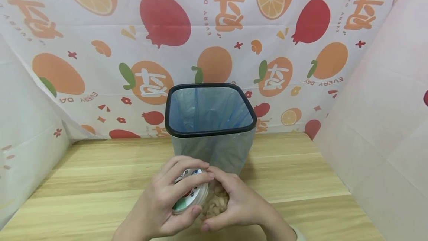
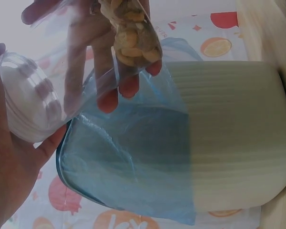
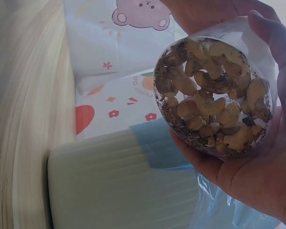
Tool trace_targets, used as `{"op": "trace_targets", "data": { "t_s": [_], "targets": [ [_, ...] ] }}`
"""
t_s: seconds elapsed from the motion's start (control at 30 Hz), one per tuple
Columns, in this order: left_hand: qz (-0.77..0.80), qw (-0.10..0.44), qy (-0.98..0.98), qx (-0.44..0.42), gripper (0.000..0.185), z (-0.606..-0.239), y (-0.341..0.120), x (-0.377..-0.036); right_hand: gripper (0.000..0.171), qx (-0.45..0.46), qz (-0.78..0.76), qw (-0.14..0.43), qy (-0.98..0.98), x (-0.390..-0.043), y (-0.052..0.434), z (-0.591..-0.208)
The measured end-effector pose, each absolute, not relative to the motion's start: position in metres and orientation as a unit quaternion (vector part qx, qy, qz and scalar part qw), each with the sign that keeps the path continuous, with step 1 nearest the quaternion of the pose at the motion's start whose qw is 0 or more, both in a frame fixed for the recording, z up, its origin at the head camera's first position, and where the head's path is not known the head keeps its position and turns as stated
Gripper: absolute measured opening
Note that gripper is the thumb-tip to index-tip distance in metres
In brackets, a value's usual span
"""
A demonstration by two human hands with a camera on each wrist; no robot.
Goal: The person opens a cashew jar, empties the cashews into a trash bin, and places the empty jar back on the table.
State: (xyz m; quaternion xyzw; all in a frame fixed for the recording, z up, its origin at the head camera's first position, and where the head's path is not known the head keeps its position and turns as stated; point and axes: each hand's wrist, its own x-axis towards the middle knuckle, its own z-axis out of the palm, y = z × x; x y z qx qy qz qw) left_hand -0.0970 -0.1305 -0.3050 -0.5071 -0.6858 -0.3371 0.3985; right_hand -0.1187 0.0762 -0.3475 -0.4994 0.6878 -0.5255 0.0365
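- Head view: the left hand (image 1: 164,196) arches over a round clear-rimmed plastic lid (image 1: 191,198), thumb and fingers gripping its edges.
- Beside it, the right hand (image 1: 242,202) curls snugly round a clear plastic jar (image 3: 250,40), the two hands' fingertips nearly meeting.
- The jar leans between the hands, above the pale wood-grain table (image 1: 100,177) and before the bin; tan, curved, cashew-like pieces (image 1: 216,203) and dark bits crowd its base.
- Beyond stands a pale ribbed bin (image 1: 214,148), black-rimmed, with a translucent blue liner (image 1: 210,111).
- Behind hangs white fruit-printed cloth (image 1: 187,62).
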Motion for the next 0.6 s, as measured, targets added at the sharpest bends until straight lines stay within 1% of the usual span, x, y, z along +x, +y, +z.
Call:
{"op": "trace_targets", "data": {
  "t_s": [0.17,0.27,0.6],
  "targets": [
    [-0.340,0.407,-0.687,-0.496,0.035,-0.308,-0.129,-0.098,0.090,-0.489,-0.520,0.023,0.700,-0.117,0.074,-0.348],
    [-0.346,0.405,-0.695,-0.484,0.034,-0.309,-0.128,-0.097,0.092,-0.482,-0.515,0.003,0.709,-0.116,0.071,-0.349],
    [-0.356,0.424,-0.689,-0.468,0.028,-0.309,-0.125,-0.097,0.097,-0.422,-0.477,-0.120,0.761,-0.102,0.058,-0.351]
  ]
}}
